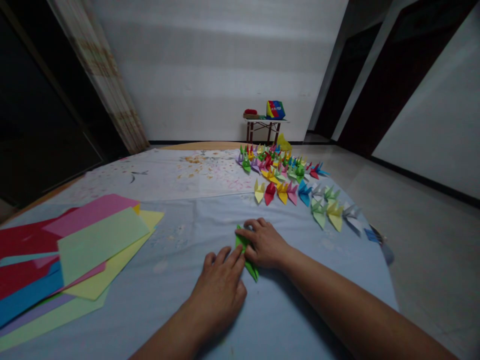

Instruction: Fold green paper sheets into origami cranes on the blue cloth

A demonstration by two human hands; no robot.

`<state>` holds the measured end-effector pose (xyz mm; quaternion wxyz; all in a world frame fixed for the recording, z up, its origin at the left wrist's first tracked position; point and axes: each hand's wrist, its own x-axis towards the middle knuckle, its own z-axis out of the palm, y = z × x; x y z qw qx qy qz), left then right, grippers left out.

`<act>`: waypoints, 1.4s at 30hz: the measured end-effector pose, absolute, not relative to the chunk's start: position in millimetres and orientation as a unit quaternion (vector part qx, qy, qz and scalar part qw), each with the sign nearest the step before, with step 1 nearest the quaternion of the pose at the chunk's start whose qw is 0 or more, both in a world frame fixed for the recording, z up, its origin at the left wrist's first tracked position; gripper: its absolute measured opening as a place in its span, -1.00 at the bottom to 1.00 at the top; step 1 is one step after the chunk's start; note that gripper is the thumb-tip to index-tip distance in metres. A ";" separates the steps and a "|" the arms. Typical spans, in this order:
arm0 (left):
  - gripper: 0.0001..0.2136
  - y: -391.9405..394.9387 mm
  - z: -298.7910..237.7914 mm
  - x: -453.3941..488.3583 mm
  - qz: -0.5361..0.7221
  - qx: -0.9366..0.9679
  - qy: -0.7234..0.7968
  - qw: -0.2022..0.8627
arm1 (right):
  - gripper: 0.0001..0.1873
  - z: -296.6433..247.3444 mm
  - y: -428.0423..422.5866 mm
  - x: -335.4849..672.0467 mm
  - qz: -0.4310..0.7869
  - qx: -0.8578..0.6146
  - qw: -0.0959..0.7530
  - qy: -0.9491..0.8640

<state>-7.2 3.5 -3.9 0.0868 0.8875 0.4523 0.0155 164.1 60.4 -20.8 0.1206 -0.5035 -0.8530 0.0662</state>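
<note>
A folded piece of green paper point(247, 257) lies on the pale blue tablecloth point(180, 270) in front of me. My left hand point(221, 287) rests palm down at its left side, fingers together, with the fingertips pressing on the paper. My right hand point(264, 242) lies over the paper's right part, fingers curled down onto it. Much of the paper is hidden under both hands.
A fanned pile of coloured paper sheets point(75, 255) covers the left of the table. Several folded paper cranes point(288, 185) in many colours stand in rows at the far right. A small side table point(264, 127) with a colourful box stands by the far wall.
</note>
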 end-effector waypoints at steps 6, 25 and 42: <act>-0.54 3.9 -6.6 -8.2 0.021 0.887 0.452 0.085 | -0.39 -20.1 66.7 168.4 0.106 -0.487 0.148 -0.854; -0.49 -15.6 0.3 1.4 -0.064 0.867 0.490 0.063 | -0.76 -41.1 59.5 182.4 0.119 -0.445 0.250 -0.852; -0.45 -20.3 0.2 -0.3 -0.060 0.866 0.492 0.066 | -0.64 -28.2 50.8 180.0 0.076 -0.443 0.167 -0.878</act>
